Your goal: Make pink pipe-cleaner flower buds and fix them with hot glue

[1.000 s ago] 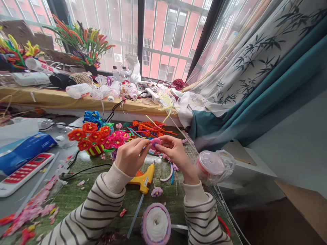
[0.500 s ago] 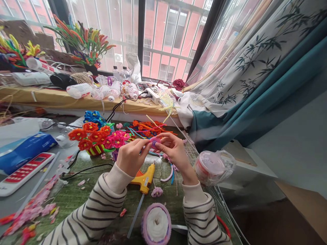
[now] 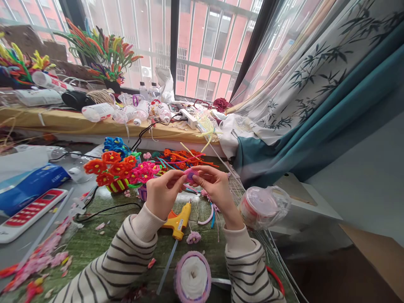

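Between both hands is a small flat coil [image 3: 191, 174] in pink and purple that looks like wound pipe cleaner. My left hand [image 3: 164, 190] pinches its left edge with thumb and fingertips. My right hand [image 3: 216, 188] grips the other side, thumb on the front face. Below the hands lies a yellow glue gun [image 3: 178, 221] with a clear glue stick [image 3: 168, 266] out of its back. A small pink fuzzy flower [image 3: 193, 237] rests beside it. Nearer me stands a round lilac-rimmed pot [image 3: 193, 277] with white filling.
Pipe-cleaner flowers in orange [image 3: 111, 168], pink [image 3: 145, 171] and blue [image 3: 115, 145] stand left of my hands. Loose orange pipe cleaners [image 3: 186, 157] lie behind. A bagged round tub [image 3: 262, 206] is at right, a white-and-red calculator-like device [image 3: 33, 214] at left. Bottles line the windowsill [image 3: 63, 122].
The coil has turned slightly and shows more of its face. My left fingers have shifted a little on its edge; everything else looks the same.
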`<move>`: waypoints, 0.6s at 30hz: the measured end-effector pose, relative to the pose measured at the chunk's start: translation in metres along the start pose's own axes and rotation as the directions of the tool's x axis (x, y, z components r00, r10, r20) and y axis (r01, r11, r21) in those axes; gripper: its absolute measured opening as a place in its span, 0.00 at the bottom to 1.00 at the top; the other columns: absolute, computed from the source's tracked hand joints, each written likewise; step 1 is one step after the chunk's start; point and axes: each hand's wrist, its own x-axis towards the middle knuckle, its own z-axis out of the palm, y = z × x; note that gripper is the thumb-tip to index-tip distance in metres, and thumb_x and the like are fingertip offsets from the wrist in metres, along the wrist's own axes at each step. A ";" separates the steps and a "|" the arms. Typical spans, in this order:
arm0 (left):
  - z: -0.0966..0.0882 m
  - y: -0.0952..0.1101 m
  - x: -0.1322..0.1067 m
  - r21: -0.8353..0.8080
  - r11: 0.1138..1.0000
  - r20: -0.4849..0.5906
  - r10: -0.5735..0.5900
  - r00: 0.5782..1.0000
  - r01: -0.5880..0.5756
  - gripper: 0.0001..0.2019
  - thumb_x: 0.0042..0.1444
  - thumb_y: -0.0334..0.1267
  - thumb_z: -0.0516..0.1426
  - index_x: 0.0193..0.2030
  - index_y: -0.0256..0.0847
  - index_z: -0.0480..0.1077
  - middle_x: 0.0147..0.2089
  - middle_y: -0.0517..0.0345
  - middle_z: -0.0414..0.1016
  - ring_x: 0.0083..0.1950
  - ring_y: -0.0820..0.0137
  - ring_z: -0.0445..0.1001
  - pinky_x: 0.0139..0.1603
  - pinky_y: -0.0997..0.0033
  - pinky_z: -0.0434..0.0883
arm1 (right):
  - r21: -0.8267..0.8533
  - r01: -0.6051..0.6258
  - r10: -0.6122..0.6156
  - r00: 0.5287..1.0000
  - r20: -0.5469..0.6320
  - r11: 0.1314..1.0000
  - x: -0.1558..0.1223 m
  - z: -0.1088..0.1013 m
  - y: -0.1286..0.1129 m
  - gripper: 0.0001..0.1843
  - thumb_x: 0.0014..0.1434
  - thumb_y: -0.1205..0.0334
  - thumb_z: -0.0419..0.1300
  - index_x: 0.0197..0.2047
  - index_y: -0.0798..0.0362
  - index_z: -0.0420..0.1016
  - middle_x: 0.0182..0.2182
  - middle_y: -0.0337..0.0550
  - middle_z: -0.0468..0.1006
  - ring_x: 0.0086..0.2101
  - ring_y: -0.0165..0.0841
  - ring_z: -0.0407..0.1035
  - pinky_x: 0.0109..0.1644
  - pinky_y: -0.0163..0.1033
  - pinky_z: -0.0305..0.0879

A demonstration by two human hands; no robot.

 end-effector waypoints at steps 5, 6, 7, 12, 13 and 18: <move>0.001 -0.002 0.001 -0.190 0.975 0.030 -0.114 0.993 0.117 0.11 0.55 0.45 0.63 0.36 0.40 0.75 0.27 0.58 0.81 0.24 0.69 0.80 0.23 0.76 0.78 | -0.007 -0.014 0.014 1.000 -0.005 1.000 0.000 0.001 -0.005 0.13 0.53 0.54 0.69 0.41 0.49 0.80 0.33 0.41 0.83 0.29 0.36 0.78 0.37 0.41 0.77; 0.001 -0.003 0.001 -0.211 0.970 0.027 -0.120 0.992 0.123 0.12 0.54 0.46 0.64 0.37 0.40 0.75 0.28 0.58 0.82 0.24 0.69 0.80 0.23 0.76 0.78 | -0.010 -0.019 0.019 1.000 -0.005 1.000 0.000 0.001 -0.005 0.13 0.53 0.54 0.68 0.42 0.49 0.80 0.34 0.42 0.83 0.29 0.36 0.78 0.37 0.41 0.77; 0.001 -0.002 0.000 -0.224 0.967 0.022 -0.122 0.992 0.124 0.13 0.54 0.47 0.64 0.39 0.40 0.74 0.28 0.58 0.82 0.24 0.68 0.80 0.24 0.75 0.79 | -0.012 -0.021 0.021 1.000 -0.005 1.000 0.000 0.002 -0.006 0.13 0.53 0.54 0.68 0.42 0.49 0.80 0.34 0.42 0.83 0.30 0.36 0.78 0.37 0.41 0.77; 0.005 0.000 -0.002 -0.185 0.979 -0.037 -0.093 0.995 0.084 0.10 0.55 0.44 0.64 0.37 0.40 0.76 0.27 0.60 0.81 0.24 0.70 0.80 0.26 0.76 0.79 | -0.011 -0.025 0.025 1.000 -0.003 1.000 0.000 0.002 -0.005 0.14 0.53 0.54 0.68 0.42 0.50 0.80 0.35 0.42 0.83 0.31 0.35 0.78 0.37 0.40 0.77; 0.006 0.000 -0.003 -0.168 0.983 -0.051 -0.086 0.995 0.077 0.09 0.55 0.44 0.63 0.36 0.40 0.76 0.27 0.60 0.81 0.24 0.71 0.80 0.26 0.77 0.79 | -0.014 -0.025 0.025 1.000 -0.005 1.000 0.000 0.003 -0.004 0.15 0.53 0.54 0.68 0.42 0.50 0.80 0.35 0.42 0.83 0.31 0.35 0.78 0.37 0.40 0.77; 0.008 -0.002 -0.005 -0.119 0.991 -0.087 -0.075 0.993 0.064 0.09 0.55 0.41 0.63 0.39 0.38 0.77 0.28 0.60 0.81 0.25 0.72 0.80 0.29 0.76 0.79 | -0.047 -0.020 0.019 1.000 -0.019 0.999 0.000 0.003 -0.004 0.15 0.53 0.53 0.68 0.42 0.51 0.80 0.32 0.41 0.81 0.31 0.35 0.78 0.35 0.38 0.76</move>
